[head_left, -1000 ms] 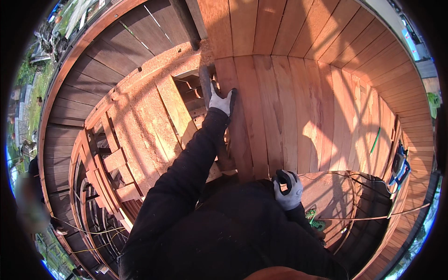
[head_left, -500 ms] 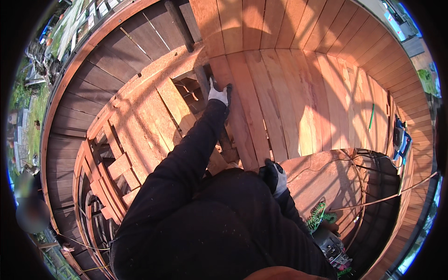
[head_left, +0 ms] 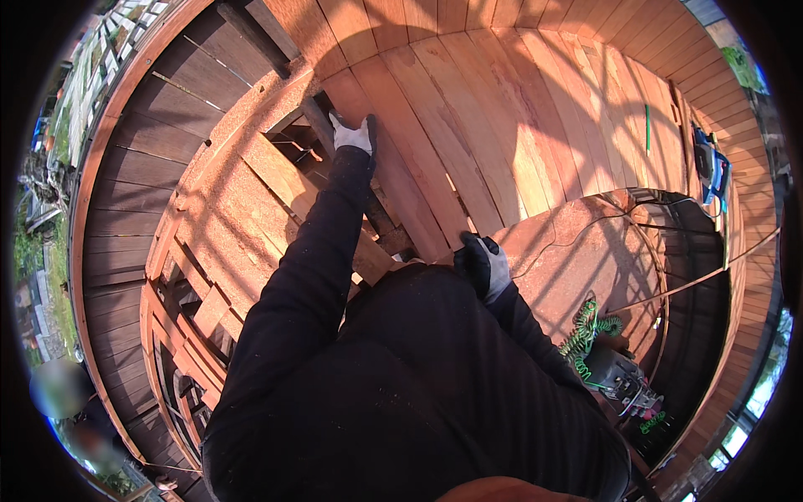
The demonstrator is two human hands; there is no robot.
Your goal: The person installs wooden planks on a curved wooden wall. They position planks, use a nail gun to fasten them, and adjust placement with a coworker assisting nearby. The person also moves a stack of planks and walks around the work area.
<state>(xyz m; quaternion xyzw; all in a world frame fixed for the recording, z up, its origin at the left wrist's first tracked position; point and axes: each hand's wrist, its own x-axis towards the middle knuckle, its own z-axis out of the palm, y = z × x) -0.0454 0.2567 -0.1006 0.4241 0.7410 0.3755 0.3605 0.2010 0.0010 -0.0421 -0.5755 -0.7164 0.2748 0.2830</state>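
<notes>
Head view: left hand (head_left: 353, 138), right hand (head_left: 485, 263) at planks (head_left: 406, 180).
Left fingers spread; right fingers curled, grip hidden.

Black-sleeved arms (head_left: 288, 276), unevenly extended
I have the white-and-dark-gloved left hand (head_left: 354, 135) stretched forward, thumb splayed; my white-and-dark-gloved right hand (head_left: 485, 263) sits closer in, curled.

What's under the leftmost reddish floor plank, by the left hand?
Along its left side, a gap shows dark timber. What lies directly under the plank is covered by it, and the left sleeve hides part of the gap.
</notes>
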